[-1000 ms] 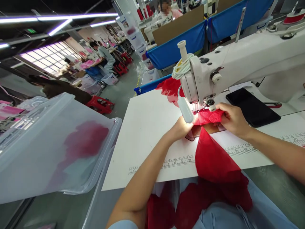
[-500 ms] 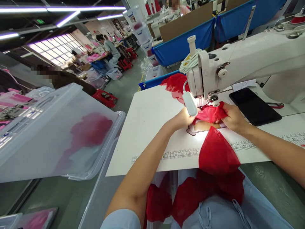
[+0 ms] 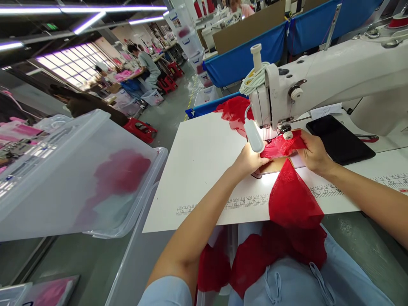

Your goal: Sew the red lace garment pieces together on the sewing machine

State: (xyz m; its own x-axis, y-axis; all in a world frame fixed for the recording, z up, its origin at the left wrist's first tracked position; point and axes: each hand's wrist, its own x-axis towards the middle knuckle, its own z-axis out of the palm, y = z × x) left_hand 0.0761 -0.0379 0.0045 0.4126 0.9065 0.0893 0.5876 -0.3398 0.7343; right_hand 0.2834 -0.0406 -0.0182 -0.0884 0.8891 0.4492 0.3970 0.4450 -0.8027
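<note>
Red sheer fabric (image 3: 280,145) lies under the needle area of a white sewing machine (image 3: 318,85). On its left edge my left hand (image 3: 250,159) is closed, the fingers partly hidden behind a small white lamp (image 3: 254,135). My right hand (image 3: 315,152) pinches the fabric's right end, beside the presser foot. A joined red fabric piece (image 3: 295,197) hangs over the table's front edge onto my lap, where more red cloth is bunched. Behind the machine head, further red fabric (image 3: 234,112) lies on the white tabletop (image 3: 191,170).
A black phone (image 3: 340,139) lies right of my right hand, near small scissors-like metal (image 3: 368,138). A translucent plastic bin (image 3: 73,182) stands at the left. A printed ruler (image 3: 242,203) runs along the table's front. Other people sit at work in the background.
The fabric under the machine has shifted slightly and looks flatter and more stretched between my hands. My right hand has moved a little right and up. The hanging piece has moved slightly right.
</note>
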